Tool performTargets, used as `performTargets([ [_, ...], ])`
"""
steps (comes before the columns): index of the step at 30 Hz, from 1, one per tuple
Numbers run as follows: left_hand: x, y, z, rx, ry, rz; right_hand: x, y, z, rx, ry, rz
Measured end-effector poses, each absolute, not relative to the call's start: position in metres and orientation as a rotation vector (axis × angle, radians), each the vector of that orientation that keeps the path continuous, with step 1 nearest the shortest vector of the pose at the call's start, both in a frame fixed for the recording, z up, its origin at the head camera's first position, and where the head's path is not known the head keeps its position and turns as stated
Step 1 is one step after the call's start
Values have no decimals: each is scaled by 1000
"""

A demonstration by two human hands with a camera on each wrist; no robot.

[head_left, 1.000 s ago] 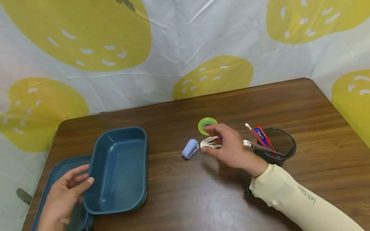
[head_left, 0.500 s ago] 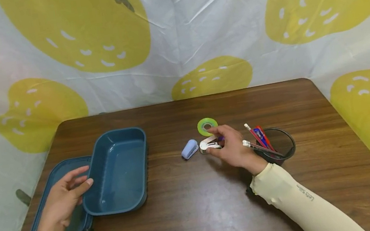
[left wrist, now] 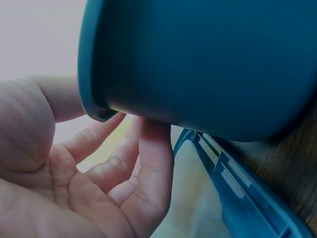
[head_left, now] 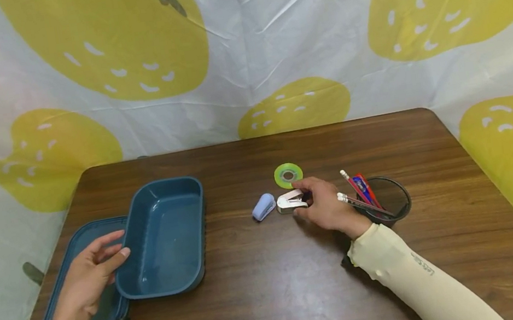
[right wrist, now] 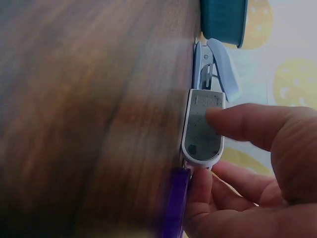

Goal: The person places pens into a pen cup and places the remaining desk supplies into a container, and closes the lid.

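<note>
My left hand (head_left: pixel 82 277) pinches the left wall of an empty dark-blue plastic container (head_left: pixel 164 240), thumb over the rim and fingertips against the outside (left wrist: pixel 154 144). At mid-table, my right hand (head_left: pixel 327 205) reaches round a small white hinged tool (head_left: pixel 290 202) that looks like a hole punch and lies on its side. In the right wrist view, the thumb overlaps its grey base (right wrist: pixel 202 129) and a fingertip meets its near end; in the head view a slight gap shows beside the index finger. Left of it lies a lavender mini stapler (head_left: pixel 263 206).
Under the container's left side lies a blue lid (head_left: pixel 73 248). Behind the right hand is a roll of tape (head_left: pixel 280 177) with a green rim. A black pen holder (head_left: pixel 407 204) with pencils stands to the right. A purple object (right wrist: pixel 174 203) is mostly hidden.
My right hand has shifted slightly right and down, uncovering more of the white tool and the tape roll. The left hand and container have stayed in place.
</note>
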State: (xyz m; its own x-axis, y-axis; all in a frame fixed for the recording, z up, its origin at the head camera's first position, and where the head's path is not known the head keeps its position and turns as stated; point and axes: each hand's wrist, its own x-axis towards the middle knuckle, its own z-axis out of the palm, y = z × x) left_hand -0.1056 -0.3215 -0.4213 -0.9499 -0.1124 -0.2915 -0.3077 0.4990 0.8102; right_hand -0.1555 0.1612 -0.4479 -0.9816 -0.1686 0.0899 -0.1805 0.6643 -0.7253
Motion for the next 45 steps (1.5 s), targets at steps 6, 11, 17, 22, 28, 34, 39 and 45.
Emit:
performTargets([
  [6,-105,-321,-421,-374,2534,1427,-156,161,-448,266,-2888,1226],
  [11,-106,-321,-423,-384,2534,1433,-156,160,-450,222,-2894,1260],
  [17,-105,-322,-422,-381,2521,1461,-154,158,-448,234,-2860,1277],
  [22,-104,-323,-422,-351,2525,1494,-153,157,-446,268,-2822,1264],
  [28,-103,-325,-422,-332,2530,1506,-152,156,-443,267,-2791,1243],
  [34,-102,-326,-422,-319,2541,1480,-150,152,-438,265,-2761,1234],
  [39,-103,-327,-421,-299,2528,1484,-149,150,-435,262,-2756,1226],
  [45,-102,-327,-421,-308,2520,1465,-148,148,-431,262,-2757,1219],
])
